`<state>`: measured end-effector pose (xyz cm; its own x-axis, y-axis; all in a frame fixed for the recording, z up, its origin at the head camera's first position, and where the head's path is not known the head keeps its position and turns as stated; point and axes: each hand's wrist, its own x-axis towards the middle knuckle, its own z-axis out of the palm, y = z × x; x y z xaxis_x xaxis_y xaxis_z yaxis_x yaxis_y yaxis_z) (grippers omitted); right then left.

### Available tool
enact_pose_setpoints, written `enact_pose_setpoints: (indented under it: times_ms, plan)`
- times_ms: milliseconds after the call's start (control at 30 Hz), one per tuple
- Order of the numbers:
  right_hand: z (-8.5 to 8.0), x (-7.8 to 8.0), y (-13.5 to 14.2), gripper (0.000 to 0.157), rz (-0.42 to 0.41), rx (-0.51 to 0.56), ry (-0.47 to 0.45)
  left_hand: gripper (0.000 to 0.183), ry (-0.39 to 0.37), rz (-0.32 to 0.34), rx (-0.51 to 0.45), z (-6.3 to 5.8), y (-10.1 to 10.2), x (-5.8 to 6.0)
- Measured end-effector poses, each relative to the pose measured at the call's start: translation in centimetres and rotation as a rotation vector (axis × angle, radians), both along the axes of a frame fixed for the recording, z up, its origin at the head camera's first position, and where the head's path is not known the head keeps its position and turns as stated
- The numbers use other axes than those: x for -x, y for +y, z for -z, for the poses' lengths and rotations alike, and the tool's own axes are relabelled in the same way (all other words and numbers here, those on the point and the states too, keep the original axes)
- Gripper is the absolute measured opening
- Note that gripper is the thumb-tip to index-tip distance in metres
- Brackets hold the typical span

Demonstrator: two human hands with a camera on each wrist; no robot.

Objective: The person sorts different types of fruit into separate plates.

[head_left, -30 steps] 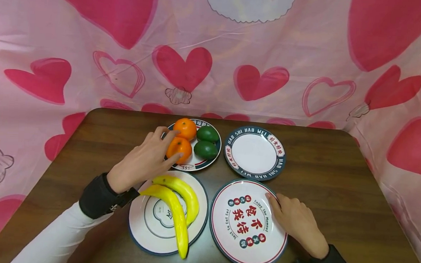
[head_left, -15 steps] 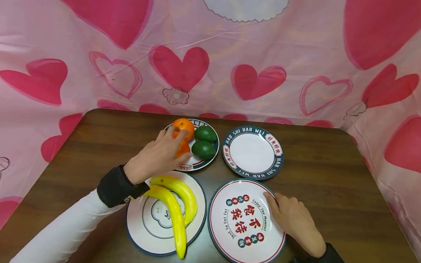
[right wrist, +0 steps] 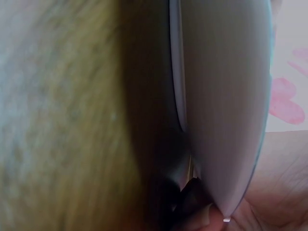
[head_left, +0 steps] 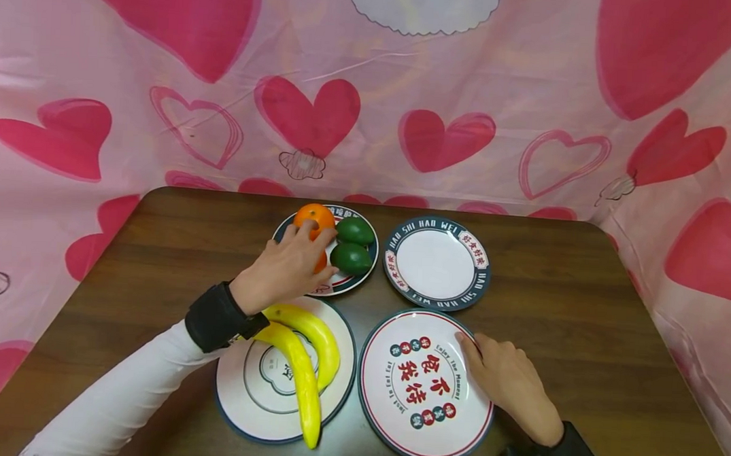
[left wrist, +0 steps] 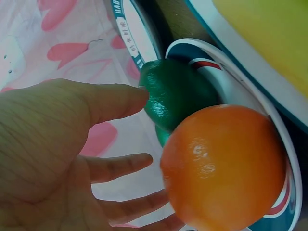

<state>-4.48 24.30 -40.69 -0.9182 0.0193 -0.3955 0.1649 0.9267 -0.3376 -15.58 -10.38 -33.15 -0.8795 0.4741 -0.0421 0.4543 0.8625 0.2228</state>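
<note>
My left hand (head_left: pixel 293 266) hovers over the fruit plate (head_left: pixel 337 284) with its fingers spread, partly covering the nearer orange (head_left: pixel 320 262). In the left wrist view nothing lies in its grasp. Its thumb tip is right at a dark green oval fruit (left wrist: pixel 175 91), and the fingertips are beside the orange (left wrist: pixel 221 168). Another orange (head_left: pixel 315 215) and a second green fruit (head_left: pixel 354 230) share the plate. My right hand (head_left: pixel 512 377) holds the right edge of a white plate with red lettering (head_left: pixel 388 419), thumb on top and fingers under the rim.
Two yellow bananas (head_left: pixel 303 382) lie on the near left plate (head_left: pixel 238 392), below my left wrist. A bare blue-rimmed plate (head_left: pixel 435 263) stands behind the red-lettered one. Beyond the brown table (head_left: pixel 583 299) hangs a pink heart-print cloth (head_left: pixel 375 153).
My left hand has shifted right and now covers more of the nearer orange, its fingers closer to the green fruits. The right hand has kept its hold on the plate's edge.
</note>
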Motion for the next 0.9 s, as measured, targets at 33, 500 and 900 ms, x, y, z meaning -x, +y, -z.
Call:
enact_pose_setpoints:
  times_ms: [33,500,900]
  plan:
    - [0.0,0.0,0.0,0.071,0.001,0.003,0.002,0.069,0.000,0.001,0.002,0.1,0.0,0.0]
    - [0.3,-0.1,0.1,0.069,0.009,0.018,0.026,0.060,0.031,0.013,0.006,1.4,-0.5,0.2]
    - [0.2,0.0,0.0,0.069,0.009,0.003,0.024,0.072,-0.047,-0.021,0.013,2.5,-0.4,0.6]
